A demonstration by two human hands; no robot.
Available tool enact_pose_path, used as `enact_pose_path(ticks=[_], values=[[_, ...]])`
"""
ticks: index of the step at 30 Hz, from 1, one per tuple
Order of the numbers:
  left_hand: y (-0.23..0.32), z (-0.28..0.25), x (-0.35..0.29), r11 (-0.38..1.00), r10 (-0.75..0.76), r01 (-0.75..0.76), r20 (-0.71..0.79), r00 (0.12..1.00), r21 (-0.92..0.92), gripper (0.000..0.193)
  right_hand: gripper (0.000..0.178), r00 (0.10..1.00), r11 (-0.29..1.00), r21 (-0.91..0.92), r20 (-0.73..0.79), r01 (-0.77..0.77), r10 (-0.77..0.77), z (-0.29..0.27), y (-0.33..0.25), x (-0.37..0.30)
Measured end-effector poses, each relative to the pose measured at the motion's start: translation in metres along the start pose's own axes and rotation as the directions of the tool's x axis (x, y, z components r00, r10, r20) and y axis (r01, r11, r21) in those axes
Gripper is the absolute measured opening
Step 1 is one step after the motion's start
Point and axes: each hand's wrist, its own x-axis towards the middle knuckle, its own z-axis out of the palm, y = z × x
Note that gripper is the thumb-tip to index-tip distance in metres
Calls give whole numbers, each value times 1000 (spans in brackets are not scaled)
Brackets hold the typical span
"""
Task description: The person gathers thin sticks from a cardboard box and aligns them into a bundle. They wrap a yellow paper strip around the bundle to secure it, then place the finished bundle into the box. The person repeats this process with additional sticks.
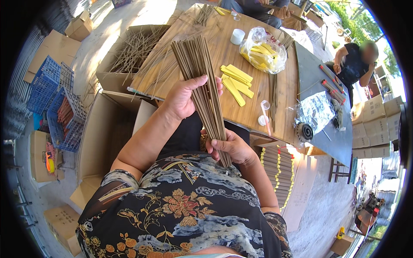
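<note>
A thick bundle of brown incense sticks [205,90] slants across in front of my body, its upper end fanned a little and leaning over the wooden table. Upper down the bundle, my left hand [184,98] is closed round it, thumb across the front. My right hand [234,148] grips the lower end near my lap, its fingers partly hidden behind the sticks. Just right of the bundle, yellow paper strips [236,81] lie in a loose pile on the table. A clear plastic bag [264,50] with more yellow strips sits beyond them.
Loose sticks litter the wooden table [282,99]. An open carton [137,51] of sticks stands at the left, beside another open carton [103,133]. Banded bundles [277,172] lie low at my right. Two people work across the table. Blue crates [64,116] stand far left.
</note>
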Motion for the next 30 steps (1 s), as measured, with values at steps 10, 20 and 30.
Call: enact_pose_path(ticks=[10,20,30], values=[[10,13,11,998,30,-31,32,999,46,20,37,996,999,12,76,39,-40,-6,-3,12],[16,11,12,995,42,-42,6,999,88,19,38,992,998,49,122,32,-37,-8,0,24],[21,6,8,1000,30,-30,54,998,3,38,36,993,997,68,115,22,-30,-3,3,23]])
